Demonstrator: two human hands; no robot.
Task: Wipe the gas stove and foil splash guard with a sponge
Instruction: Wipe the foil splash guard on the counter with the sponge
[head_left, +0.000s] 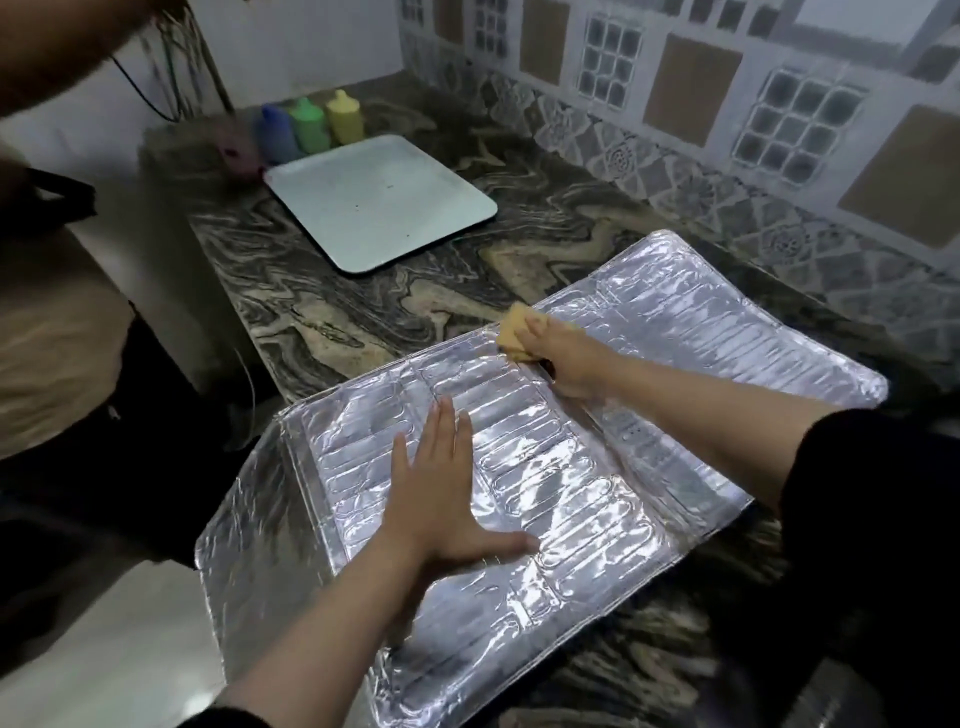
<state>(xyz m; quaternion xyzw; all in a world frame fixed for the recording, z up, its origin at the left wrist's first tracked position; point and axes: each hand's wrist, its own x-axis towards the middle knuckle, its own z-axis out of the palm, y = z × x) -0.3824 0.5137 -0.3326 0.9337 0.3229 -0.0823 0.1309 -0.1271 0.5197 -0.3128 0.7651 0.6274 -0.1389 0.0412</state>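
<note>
- Two bare hands work over a crinkled silver foil splash guard (545, 467) lying flat on a swirled grey-and-beige marble countertop (363, 291), its near-left corner hanging past the counter's front edge.
- Left hand (441, 499) presses palm down on the middle of the foil, fingers straight and spread, thumb out to the side.
- Right hand (561, 353) has its fingers curled around a yellow rectangular sponge (514, 332), holding it against the foil's far edge.
- Pale blue square tray (379, 202) rests farther back on the counter, well apart from the foil.
- Blue, green and yellow plastic bottles (311, 124) stand in a row at the counter's far-left corner, just behind the tray.
</note>
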